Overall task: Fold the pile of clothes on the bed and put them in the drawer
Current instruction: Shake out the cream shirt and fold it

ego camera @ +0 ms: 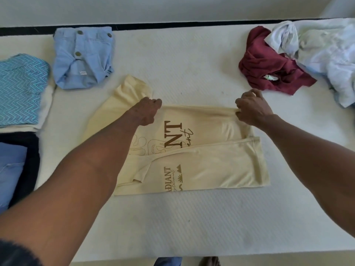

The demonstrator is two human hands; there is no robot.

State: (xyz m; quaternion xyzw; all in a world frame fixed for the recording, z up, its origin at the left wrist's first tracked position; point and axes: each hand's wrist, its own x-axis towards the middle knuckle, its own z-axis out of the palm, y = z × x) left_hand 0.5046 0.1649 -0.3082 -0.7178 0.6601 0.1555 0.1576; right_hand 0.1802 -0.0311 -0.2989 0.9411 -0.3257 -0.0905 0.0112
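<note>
A cream T-shirt (207, 166) with brown lettering lies partly folded on the white mattress (182, 223), its near side turned over the front. My left hand (147, 110) grips the shirt's far edge near the sleeve. My right hand (251, 109) pinches the same far edge at the right end, lifting it slightly. To the far right sits the unfolded pile: a maroon garment (269, 70) and pale white-blue clothes (322, 52).
Folded pieces lie at the left: a light blue buttoned garment (82, 58), a turquoise zigzag piece (21, 87) on a white one, and a blue item on dark fabric (11, 166). The mattress's near edge runs along the bottom, with my feet below it.
</note>
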